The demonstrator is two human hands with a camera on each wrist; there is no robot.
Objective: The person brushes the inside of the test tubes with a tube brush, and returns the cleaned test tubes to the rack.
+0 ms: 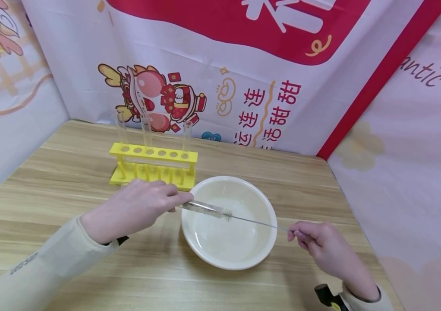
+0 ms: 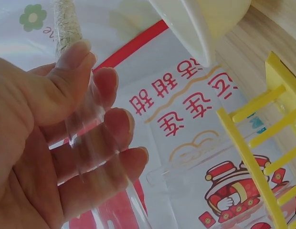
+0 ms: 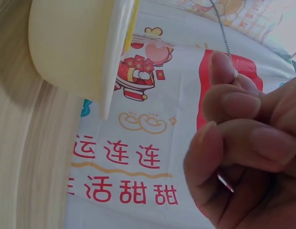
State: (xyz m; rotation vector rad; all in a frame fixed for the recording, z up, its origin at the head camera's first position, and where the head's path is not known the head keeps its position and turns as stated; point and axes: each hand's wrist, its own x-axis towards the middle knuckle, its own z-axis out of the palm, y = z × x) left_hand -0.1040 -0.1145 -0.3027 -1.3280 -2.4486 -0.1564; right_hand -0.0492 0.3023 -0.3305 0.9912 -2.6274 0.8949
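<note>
My left hand [image 1: 139, 207] grips a clear glass test tube [image 2: 98, 157], thumb on one side and fingers curled round the other. The tube's mouth end reaches out over a white basin [image 1: 228, 264]. Inside that end sits the bristle head of a test tube brush [image 2: 67, 28], with a small tuft at the mouth. Its thin twisted wire [image 1: 255, 222] runs across the basin to my right hand [image 1: 323, 246], which pinches the wire's far end between thumb and fingers. In the right wrist view the wire [image 3: 224, 33] rises from the fingertips.
A yellow test tube rack [image 1: 154, 151] stands behind the basin to the left, with 3 clear test tubes [image 1: 146, 131] upright in it. The wooden table [image 1: 282, 280] meets printed cloth walls [image 1: 189, 52] at the back and both sides.
</note>
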